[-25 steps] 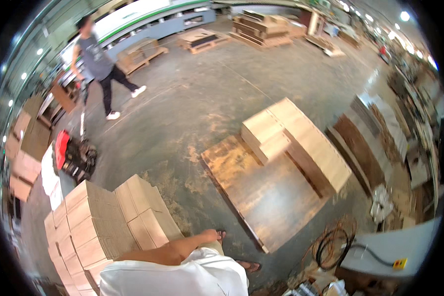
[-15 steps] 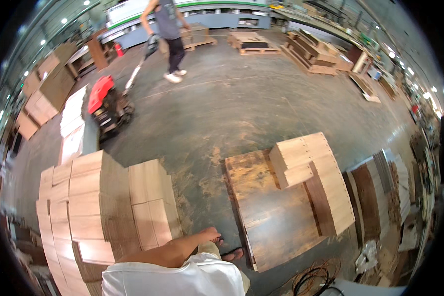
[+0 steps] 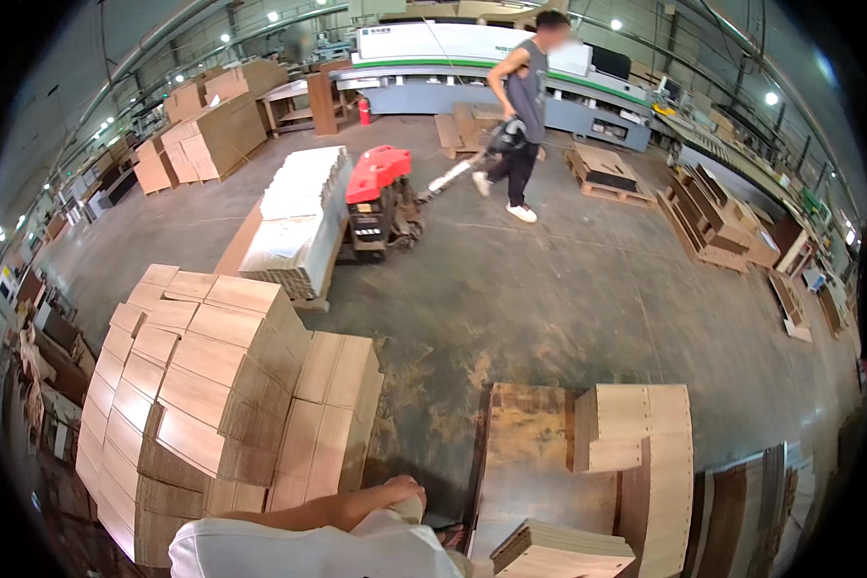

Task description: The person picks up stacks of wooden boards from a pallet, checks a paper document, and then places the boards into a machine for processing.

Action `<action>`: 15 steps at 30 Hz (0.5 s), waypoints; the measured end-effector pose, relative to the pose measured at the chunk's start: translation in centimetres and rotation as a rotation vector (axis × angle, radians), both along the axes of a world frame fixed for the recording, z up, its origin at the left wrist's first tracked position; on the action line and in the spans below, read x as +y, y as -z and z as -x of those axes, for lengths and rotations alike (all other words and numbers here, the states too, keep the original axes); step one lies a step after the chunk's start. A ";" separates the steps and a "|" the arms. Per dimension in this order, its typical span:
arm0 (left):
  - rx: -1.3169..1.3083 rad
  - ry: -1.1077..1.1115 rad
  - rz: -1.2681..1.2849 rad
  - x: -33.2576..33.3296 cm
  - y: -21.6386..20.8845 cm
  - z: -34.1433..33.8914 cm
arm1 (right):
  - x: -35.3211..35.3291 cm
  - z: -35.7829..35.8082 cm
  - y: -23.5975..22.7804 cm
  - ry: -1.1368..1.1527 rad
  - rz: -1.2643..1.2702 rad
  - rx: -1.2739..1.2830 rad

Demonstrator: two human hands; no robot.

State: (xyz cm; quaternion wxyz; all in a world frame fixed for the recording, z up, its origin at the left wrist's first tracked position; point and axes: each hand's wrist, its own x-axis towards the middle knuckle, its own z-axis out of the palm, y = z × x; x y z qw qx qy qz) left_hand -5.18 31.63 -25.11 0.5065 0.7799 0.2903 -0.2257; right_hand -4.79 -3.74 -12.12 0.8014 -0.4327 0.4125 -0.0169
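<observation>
Grey concrete floor (image 3: 549,308), tan dust (image 3: 405,376) in patches mid-view. On it, lower right: flat wooden platform (image 3: 525,433), brown and blotchy, its left part bare. Directly on platform: pale wood-grain panels (image 3: 667,482) stacked along the right side, a shorter block turning inward at the far end. Tilted panel bundle (image 3: 564,551) overlaps near part; contact unclear. Left: large many-columned panel stack (image 3: 207,385), base hidden. Farther out on floor: red pallet truck (image 3: 380,193), low wooden pallet (image 3: 609,194) bearing boards (image 3: 602,166).

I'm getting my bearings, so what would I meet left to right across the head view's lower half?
Large stack of wooden panels, lower wooden-panel stack, left hand, foot, wooden-panel bundle at the bottom edge, L-shaped stack of wooden panels, brown boards.
</observation>
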 end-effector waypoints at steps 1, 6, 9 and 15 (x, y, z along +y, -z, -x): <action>-0.025 -0.035 0.065 0.7 0.0 -0.4 | 0.5 -0.9 0.6 -0.015 0.007 0.000; 0.041 -0.067 0.396 3.4 1.2 -0.5 | 5.4 -3.5 2.5 -0.066 0.010 0.010; 0.119 0.074 0.583 4.6 -2.6 -4.3 | 5.5 -4.9 13.5 -0.298 -0.173 -0.011; 0.189 0.542 0.665 8.0 -0.8 -11.5 | 16.8 -6.3 14.0 -0.489 -0.143 0.014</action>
